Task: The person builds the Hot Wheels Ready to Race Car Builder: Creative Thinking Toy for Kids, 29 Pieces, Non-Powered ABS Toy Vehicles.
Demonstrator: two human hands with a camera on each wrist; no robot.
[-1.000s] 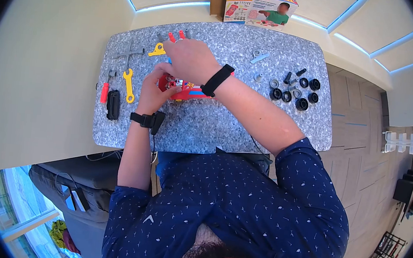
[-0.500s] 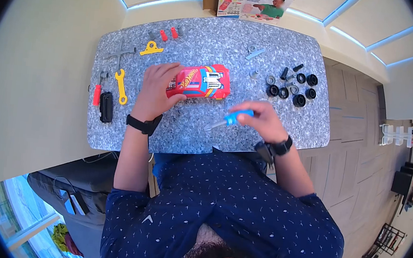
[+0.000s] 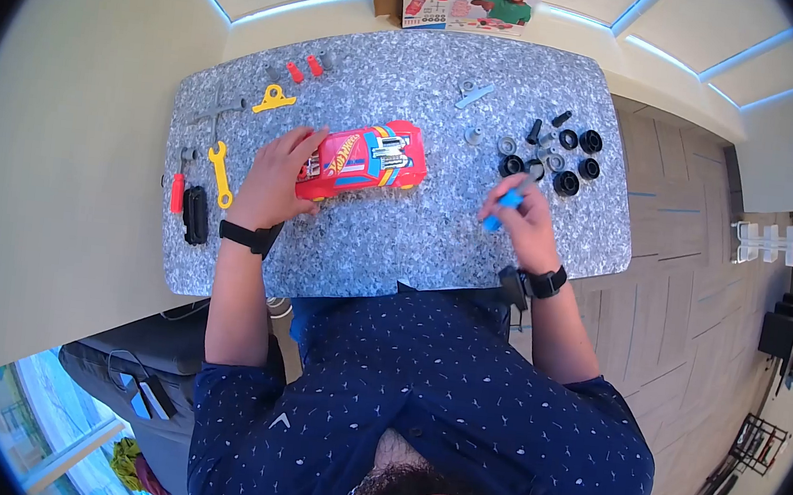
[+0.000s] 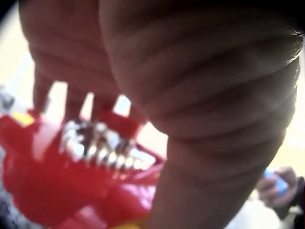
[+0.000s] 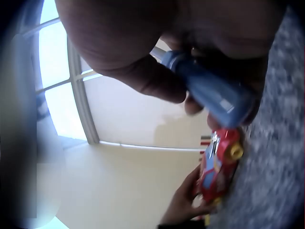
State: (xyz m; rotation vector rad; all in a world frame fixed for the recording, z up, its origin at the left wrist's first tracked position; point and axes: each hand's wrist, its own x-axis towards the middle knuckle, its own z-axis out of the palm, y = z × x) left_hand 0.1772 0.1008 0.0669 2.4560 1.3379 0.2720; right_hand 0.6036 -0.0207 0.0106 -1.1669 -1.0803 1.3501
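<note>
A red toy car [image 3: 357, 160] with yellow, blue and silver detail sits on the speckled table, left of the middle. My left hand [image 3: 274, 180] grips its left end, thumb along the near side and fingers over the far side. In the left wrist view, those fingers reach past the car's silver engine part [image 4: 107, 148]. Right of the car, my right hand [image 3: 527, 230] holds a screwdriver by its blue handle [image 5: 209, 90]. The shaft points away from me, towards the black wheels [image 3: 566, 183], and is partly hidden by the fingers.
Several black wheels, grey rings and pegs lie at the right. A grey-blue piece [image 3: 476, 95] is at the back. On the left are a yellow wrench [image 3: 219, 175], a yellow part [image 3: 274, 98], a grey cross-shaped tool [image 3: 217, 111] and a black piece [image 3: 194, 216]. A toy box [image 3: 468, 1] stands behind.
My right hand has come off the car, down to the near side with the screwdriver, then right towards the wheels, the shaft swinging from left to away. My left hand stays at the car.
</note>
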